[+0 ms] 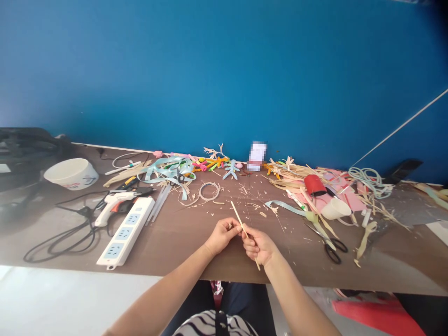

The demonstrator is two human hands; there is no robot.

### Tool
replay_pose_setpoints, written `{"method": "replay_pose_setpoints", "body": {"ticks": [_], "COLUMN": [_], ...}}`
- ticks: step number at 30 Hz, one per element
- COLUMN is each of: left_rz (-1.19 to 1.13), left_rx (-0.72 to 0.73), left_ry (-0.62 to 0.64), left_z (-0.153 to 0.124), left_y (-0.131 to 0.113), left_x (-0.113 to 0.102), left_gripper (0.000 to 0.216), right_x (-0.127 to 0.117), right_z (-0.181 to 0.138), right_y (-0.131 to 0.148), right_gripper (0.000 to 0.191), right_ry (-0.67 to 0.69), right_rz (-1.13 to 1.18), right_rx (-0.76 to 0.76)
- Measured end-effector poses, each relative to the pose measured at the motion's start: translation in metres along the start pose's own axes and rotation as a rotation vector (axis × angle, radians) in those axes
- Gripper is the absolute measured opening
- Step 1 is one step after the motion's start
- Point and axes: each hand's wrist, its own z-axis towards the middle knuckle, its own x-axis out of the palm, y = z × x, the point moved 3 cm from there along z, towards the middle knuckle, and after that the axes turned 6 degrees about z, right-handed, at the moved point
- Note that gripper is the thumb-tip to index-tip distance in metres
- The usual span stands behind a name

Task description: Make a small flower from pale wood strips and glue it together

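Holding a thin pale stick (236, 212) above the table (175, 242), close to its near edge, the right hand (259, 245) has its grip wrapped around the lower part, with the bottom end poking out below the fingers and the upper end slanting away up and to the left. The left hand (223, 237) meets it from the other side, thumb and forefinger bent together against the stick by the right fingertips; whether that grip pinches the stick or only touches it, I cannot tell. Just beyond the hands, pale scraps (262, 214) are strewn over the tabletop, near a thin looped ring (209, 198). Farther back lie a light blue fuzzy figure (231, 169) and a tangle of light blue ribbon (168, 170). To the left, a white power strip (126, 233) lies at a slant between clear sticks (159, 204) and a white glue gun (114, 205), with a white bowl (72, 177) behind. To the right, black-handled scissors (334, 249) lie in front of a tipped white cup (336, 209) and a red container (315, 185). A blue wall (224, 84) rises behind everything.
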Motion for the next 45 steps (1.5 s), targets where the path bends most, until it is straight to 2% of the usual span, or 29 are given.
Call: {"method": "replay_pose_setpoints", "body": {"ticks": [6,10,12,14,15,17,19,22,25,29,32,35,37,39,45], "left_rz": [0.053,0.057,0.032,0.007,-0.003,-0.020,-0.033,-0.030,-0.025,-0.019,-0.008,0.004,0.006,0.000,0.011], "left_rx": [-0.008,-0.036,-0.060,-0.085,-0.094,-0.103,-0.104,-0.090,-0.074,-0.059,-0.047,-0.036,-0.018,0.003,0.010], "left_ry": [-0.041,-0.077,-0.120,-0.156,-0.165,-0.173,-0.182,-0.190,-0.198,-0.211,-0.198,-0.152,-0.094,-0.041,-0.045], "left_z": [0.000,0.001,0.002,0.002,0.003,0.003,0.003,0.002,0.002,0.003,0.003,0.002,0.002,0.001,0.002], "left_y": [0.001,0.003,0.005,0.006,0.006,0.006,0.006,0.004,0.003,0.005,0.008,0.008,0.007,0.005,0.001], "left_x": [-0.002,-0.004,-0.006,-0.008,-0.008,-0.008,-0.008,-0.008,-0.007,-0.008,-0.007,-0.006,-0.005,-0.004,-0.003], "left_gripper": [0.025,0.024,0.023,0.023,0.023,0.024,0.025,0.025,0.024,0.023,0.025,0.025,0.025,0.024,0.024], "right_x": [-0.002,-0.008,-0.013,-0.020,-0.022,-0.021,-0.014,0.001,0.013,0.018,0.015,0.008,0.005,0.004,0.001], "right_z": [-0.004,-0.013,-0.019,-0.025,-0.026,-0.024,-0.015,-0.005,-0.001,-0.003,-0.003,0.001,0.003,0.004,0.004], "right_y": [0.003,0.021,0.040,0.056,0.061,0.057,0.042,0.021,0.013,0.015,0.016,0.013,0.008,0.006,0.007], "right_gripper": [0.029,0.029,0.030,0.030,0.030,0.032,0.034,0.035,0.032,0.032,0.035,0.039,0.040,0.039,0.038], "right_ry": [-0.009,-0.020,-0.060,-0.143,-0.198,-0.269,-0.283,-0.305,-0.322,-0.368,-0.365,-0.300,-0.211,-0.120,-0.028], "right_rz": [-0.018,-0.010,0.020,0.000,-0.059,-0.260,-0.481,-0.734,-0.889,-0.976,-0.916,-0.677,-0.502,-0.375,-0.177], "right_rx": [-0.017,-0.056,-0.173,-0.375,-0.460,-0.503,-0.487,-0.654,-0.831,-0.909,-0.841,-0.560,-0.354,-0.215,-0.062]}}
